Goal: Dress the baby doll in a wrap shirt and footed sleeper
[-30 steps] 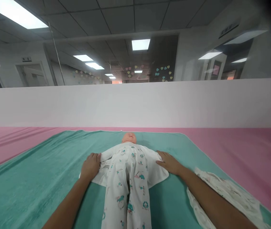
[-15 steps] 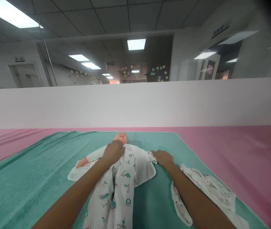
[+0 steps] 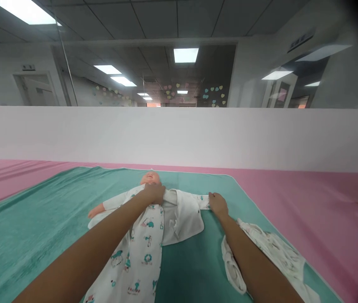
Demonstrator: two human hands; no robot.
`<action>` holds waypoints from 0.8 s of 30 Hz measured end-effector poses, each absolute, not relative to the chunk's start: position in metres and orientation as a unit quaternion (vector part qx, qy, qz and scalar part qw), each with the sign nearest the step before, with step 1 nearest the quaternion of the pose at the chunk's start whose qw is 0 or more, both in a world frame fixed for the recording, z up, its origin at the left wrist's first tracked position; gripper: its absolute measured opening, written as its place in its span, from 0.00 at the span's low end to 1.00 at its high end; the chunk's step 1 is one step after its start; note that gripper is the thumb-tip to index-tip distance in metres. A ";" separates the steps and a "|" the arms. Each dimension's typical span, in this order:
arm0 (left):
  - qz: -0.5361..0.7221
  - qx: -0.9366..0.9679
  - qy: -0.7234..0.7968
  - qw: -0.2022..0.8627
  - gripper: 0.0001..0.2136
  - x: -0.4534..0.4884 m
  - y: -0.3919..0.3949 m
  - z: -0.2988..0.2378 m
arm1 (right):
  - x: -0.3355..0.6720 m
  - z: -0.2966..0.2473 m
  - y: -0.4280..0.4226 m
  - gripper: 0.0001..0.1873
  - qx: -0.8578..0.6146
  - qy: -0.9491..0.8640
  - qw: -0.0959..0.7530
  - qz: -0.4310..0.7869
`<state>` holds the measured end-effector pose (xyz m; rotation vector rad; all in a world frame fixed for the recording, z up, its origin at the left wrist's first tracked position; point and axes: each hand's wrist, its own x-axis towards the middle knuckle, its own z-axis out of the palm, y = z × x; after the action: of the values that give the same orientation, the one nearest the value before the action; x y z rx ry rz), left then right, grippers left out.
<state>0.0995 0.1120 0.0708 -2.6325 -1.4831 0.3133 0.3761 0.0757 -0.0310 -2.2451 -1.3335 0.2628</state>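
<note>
Now the left hand [image 3: 154, 193] rests closed on the chest of the baby doll [image 3: 149, 179], its fingers bunched on the white fabric of the printed romper [image 3: 141, 248] just below the doll's chin. The doll lies on its back near the middle of a teal blanket [image 3: 40, 227], head toward twelve o'clock and legs toward six, one bare arm stretched out toward nine o'clock. The right hand [image 3: 218, 204] sits at about three o'clock from the doll's chest, knuckles up and fingers curled onto the end of the romper sleeve [image 3: 202, 200], which is pulled out straight to that side; whether the fingers pinch the cuff or only press on it I cannot tell. An open white flap of the garment lies flat between the two hands. Beside the right forearm, toward four o'clock, a second crumpled printed garment [image 3: 270, 248] lies on the blanket. The blanket covers a pink surface [image 3: 308, 202], backed by a low white partition [image 3: 179, 134].
</note>
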 end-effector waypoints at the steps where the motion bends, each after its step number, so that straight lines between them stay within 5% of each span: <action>1: 0.109 -0.864 -0.489 0.055 0.25 0.103 0.111 0.069 | 0.375 -0.031 0.076 0.25 -0.828 -0.488 0.260 0.097; 11: 0.089 -0.910 -0.393 0.092 0.17 0.147 0.111 0.032 | 0.373 -0.031 0.080 0.23 -0.820 -0.493 0.275 0.093; 24: 0.035 -0.895 -0.432 0.107 0.12 0.055 0.130 0.121 | 0.376 -0.030 0.082 0.24 -0.826 -0.481 0.264 0.130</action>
<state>0.0550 0.1296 0.1212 -2.6344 -1.2701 0.1032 0.3763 0.0825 -0.0305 -2.2311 -1.3004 0.3519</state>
